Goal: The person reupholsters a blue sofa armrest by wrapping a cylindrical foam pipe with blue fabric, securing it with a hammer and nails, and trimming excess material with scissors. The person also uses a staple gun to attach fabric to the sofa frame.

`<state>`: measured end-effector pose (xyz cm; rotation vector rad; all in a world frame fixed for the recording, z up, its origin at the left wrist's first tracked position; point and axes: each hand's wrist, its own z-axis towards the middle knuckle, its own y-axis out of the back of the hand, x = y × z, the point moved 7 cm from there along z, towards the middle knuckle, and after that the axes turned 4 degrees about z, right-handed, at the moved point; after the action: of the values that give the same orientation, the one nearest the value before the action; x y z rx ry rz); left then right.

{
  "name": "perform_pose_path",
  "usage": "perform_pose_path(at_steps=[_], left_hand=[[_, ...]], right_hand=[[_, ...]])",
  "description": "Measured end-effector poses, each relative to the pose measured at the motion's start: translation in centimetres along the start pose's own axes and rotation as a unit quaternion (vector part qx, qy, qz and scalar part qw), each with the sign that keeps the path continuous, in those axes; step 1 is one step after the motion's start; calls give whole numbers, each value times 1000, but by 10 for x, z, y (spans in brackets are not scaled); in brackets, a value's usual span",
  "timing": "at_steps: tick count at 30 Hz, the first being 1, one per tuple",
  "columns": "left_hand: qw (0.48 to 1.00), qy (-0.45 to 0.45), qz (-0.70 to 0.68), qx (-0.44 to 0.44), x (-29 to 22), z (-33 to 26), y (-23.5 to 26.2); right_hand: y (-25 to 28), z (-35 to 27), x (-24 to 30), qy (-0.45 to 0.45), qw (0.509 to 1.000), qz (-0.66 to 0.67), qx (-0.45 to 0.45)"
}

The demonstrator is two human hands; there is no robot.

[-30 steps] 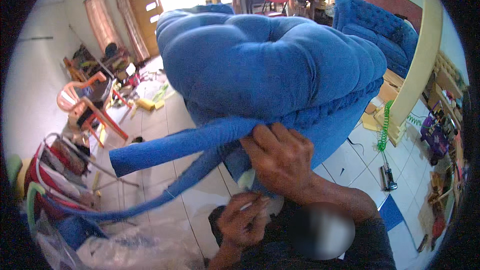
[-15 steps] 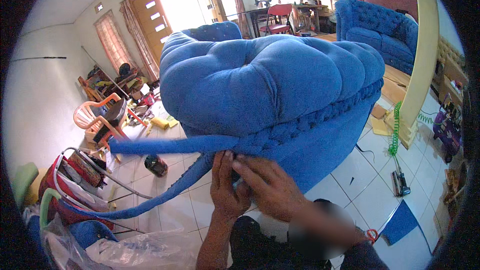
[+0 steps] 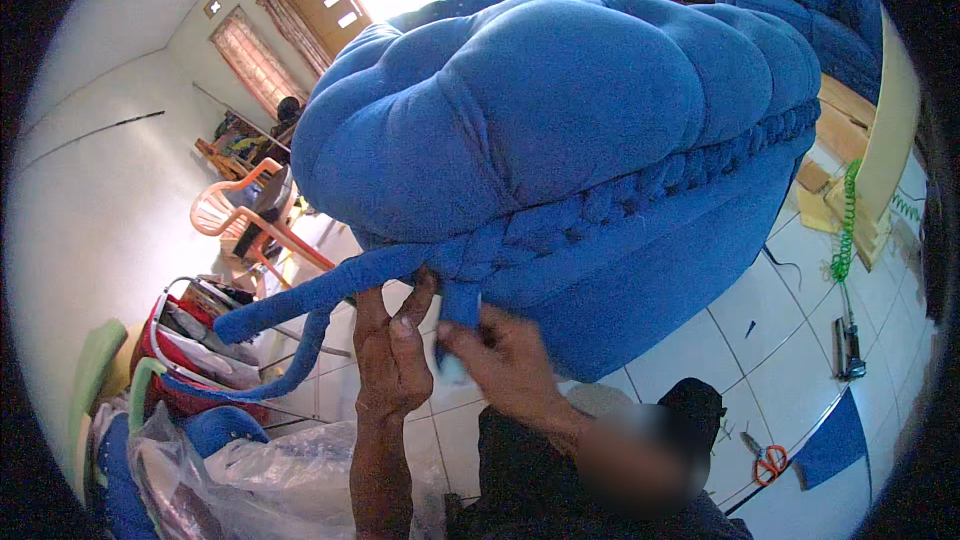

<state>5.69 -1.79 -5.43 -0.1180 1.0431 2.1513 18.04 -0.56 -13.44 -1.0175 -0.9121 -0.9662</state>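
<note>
A large blue tufted, padded piece of upholstered furniture (image 3: pixel 580 90) stands in front of me. A blue fabric braid (image 3: pixel 690 175) runs along its side below the cushioned top. From the braid's near end, a loose padded fabric strand (image 3: pixel 290 302) sticks out leftward, and another hangs in a curve below it. My left hand (image 3: pixel 393 360) is closed at the braid's near end, fingertips against the strand's underside. Just right of it, my right hand (image 3: pixel 512 355) pinches a short blue fabric strip (image 3: pixel 460 302) hanging from the braid. Its fingers partly cover the strip's lower end.
Clear plastic sheeting (image 3: pixel 290 470) and a metal-framed chair (image 3: pixel 175 340) lie at the lower left. An orange plastic chair (image 3: pixel 235 205) stands beyond. On the tiled floor at right are orange-handled scissors (image 3: pixel 770 465), a blue fabric scrap (image 3: pixel 835 445) and an air tool (image 3: pixel 850 350) on a green coiled hose (image 3: pixel 848 220).
My view has tilted and shifted closer to the furniture. My hands, earlier together at the braid's end, are now apart, with the right one drawing the short strip downward.
</note>
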Motion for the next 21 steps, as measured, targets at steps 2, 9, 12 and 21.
perform_pose_path(at_steps=[2, 9, 12, 21], left_hand=[[993, -53, 105, -30, -1, 4, 1], [945, -161, 273, -76, 14, 11, -17], [927, -197, 309, -77, 22, 20, -36], [882, -233, 395, -108, 45, 26, -67]], right_hand=[[6, -5, -4, -33, 999, -1, 41], [61, -54, 3, 64, 984, -133, 105], [156, -119, -43, 43, 984, -170, 40], [442, -450, -192, -382, 654, -470, -452]])
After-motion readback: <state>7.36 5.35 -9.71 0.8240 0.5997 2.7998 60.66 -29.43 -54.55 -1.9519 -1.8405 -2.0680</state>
